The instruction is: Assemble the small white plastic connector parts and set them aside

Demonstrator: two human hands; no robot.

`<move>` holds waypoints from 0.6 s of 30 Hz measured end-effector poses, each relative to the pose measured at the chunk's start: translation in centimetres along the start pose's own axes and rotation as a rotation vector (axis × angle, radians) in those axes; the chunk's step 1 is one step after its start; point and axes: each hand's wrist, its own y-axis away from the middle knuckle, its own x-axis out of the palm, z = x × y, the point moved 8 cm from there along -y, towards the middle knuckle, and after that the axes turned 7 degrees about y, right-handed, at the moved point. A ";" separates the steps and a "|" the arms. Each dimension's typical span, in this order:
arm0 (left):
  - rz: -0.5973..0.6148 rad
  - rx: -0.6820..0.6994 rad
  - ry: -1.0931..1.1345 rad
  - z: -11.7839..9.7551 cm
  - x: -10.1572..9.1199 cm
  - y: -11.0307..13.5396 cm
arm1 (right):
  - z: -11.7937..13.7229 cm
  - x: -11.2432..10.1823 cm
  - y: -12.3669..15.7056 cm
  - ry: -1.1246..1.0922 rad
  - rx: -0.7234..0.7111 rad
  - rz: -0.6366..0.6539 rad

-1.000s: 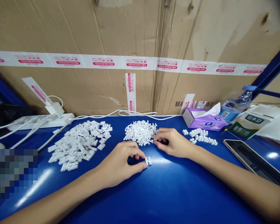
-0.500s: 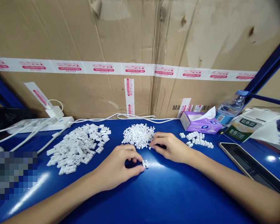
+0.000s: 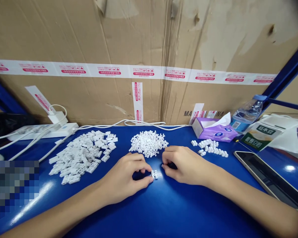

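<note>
My left hand [image 3: 129, 177] pinches a small white slotted plastic block [image 3: 154, 174] between thumb and forefinger, low over the blue tabletop. To its right, my right hand [image 3: 180, 164] has thumb and forefinger pressed together, with a tiny white plastic piece [image 3: 163, 166] just showing at the tips. Beyond both hands lies a heap of tiny white plastic pieces [image 3: 147, 142]. A larger heap of flat white slotted blocks [image 3: 80, 153] spreads to the left of my left hand. On the right, past my right hand, sits a small group of white blocks [image 3: 211, 147].
A white power strip [image 3: 69, 129] with cables lies at the back left. At the right are a purple tissue pack [image 3: 211, 130], a plastic bottle [image 3: 248, 112], a green and white carton [image 3: 259, 135] and a phone [image 3: 268, 175]. Cardboard [image 3: 114, 99] walls the back.
My right hand has drawn back from the heap of tiny pieces toward me, now holding one piece closer to the block. My left hand keeps its pinch in place.
</note>
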 end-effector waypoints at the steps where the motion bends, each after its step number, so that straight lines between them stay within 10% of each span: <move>1: 0.002 0.014 -0.011 -0.1 0.0 0.0 | 0.1 0.0 0.1 0.014 0.019 0.017; 18: 0.007 0.044 0.002 -0.5 0.1 0.1 | 0.3 0.2 0.3 -0.413 0.025 0.030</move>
